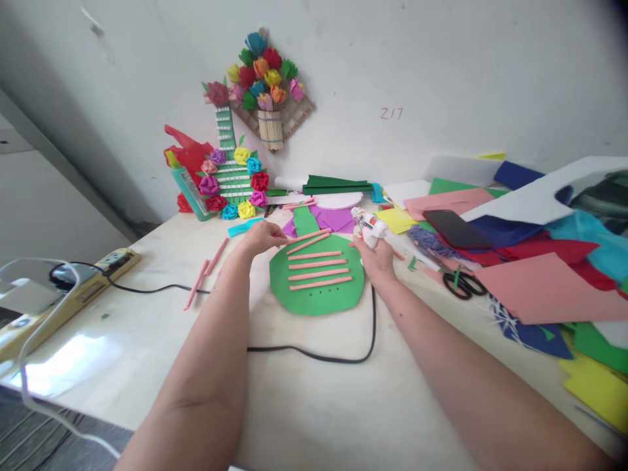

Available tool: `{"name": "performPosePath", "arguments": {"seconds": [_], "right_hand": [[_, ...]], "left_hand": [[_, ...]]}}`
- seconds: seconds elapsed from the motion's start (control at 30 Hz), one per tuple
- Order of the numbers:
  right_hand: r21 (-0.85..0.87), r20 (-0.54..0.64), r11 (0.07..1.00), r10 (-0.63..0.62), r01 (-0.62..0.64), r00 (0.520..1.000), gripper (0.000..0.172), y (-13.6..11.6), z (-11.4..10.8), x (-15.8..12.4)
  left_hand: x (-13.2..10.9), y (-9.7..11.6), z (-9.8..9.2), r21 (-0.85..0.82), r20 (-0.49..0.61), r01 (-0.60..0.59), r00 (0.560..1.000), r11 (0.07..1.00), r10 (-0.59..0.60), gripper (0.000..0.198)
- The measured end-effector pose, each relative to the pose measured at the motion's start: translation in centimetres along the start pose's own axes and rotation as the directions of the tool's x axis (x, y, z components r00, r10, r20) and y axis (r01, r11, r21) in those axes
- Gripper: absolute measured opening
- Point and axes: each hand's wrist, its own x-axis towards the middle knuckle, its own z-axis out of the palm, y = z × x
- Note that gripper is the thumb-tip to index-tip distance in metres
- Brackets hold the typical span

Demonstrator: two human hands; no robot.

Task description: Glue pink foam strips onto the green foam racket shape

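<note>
A green paper cutout (321, 304) with a rounded body and a narrow neck lies flat in front of me. Several pink rolled-paper sticks (318, 264) cross its body in rows, with small dark dots below them. My left hand (265, 237) is at the cutout's upper left, its fingertips pinched on the end of a pink paper stick (311, 235). Below that stick, another one lies slanted. On the right side of the cutout, my right hand (377, 260) is wrapped round a white glue gun (371, 227), whose black cord (338, 360) trails across the table.
Loose pink sticks (199, 284) lie to the left, near a power strip (73, 301). A flower-decorated paper guitar (233, 173) and a glue bottle (190, 191) stand at the back. On the right are scissors (464, 285), a phone (456, 229) and coloured paper sheets (554, 288).
</note>
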Motion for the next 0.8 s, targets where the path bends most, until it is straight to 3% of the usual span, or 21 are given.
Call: {"name": "performPosePath", "arguments": {"seconds": [0.17, 0.33, 0.57, 0.67, 0.8], "right_hand": [[0.075, -0.079, 0.994, 0.081, -0.075, 0.994, 0.038, 0.5, 0.2, 0.2], [0.09, -0.095, 0.993, 0.09, -0.082, 0.991, 0.039, 0.7, 0.3, 0.3], [0.099, -0.098, 0.993, 0.078, -0.068, 0.992, 0.041, 0.8, 0.4, 0.2], [0.106, -0.103, 0.992, 0.084, -0.073, 0.991, 0.041, 0.6, 0.3, 0.2], [0.114, -0.111, 0.99, 0.095, -0.082, 0.989, 0.04, 0.4, 0.2, 0.1]], "left_hand": [[-0.6, -0.1, -0.9, -0.119, 0.159, 0.099, 0.984, 0.988, -0.079, 0.026], [-1.3, 0.5, -1.8, -0.137, 0.335, 0.138, 0.938, 0.981, -0.085, 0.022], [-1.2, 0.3, -1.3, -0.094, 0.366, 0.166, 0.923, 0.982, -0.121, 0.024], [-0.6, -0.4, -1.0, -0.1, 0.29, 0.107, 0.954, 0.989, -0.074, 0.025], [-0.1, 0.1, -0.5, -0.027, 0.004, 0.031, 1.0, 0.999, -0.031, 0.027]]}}
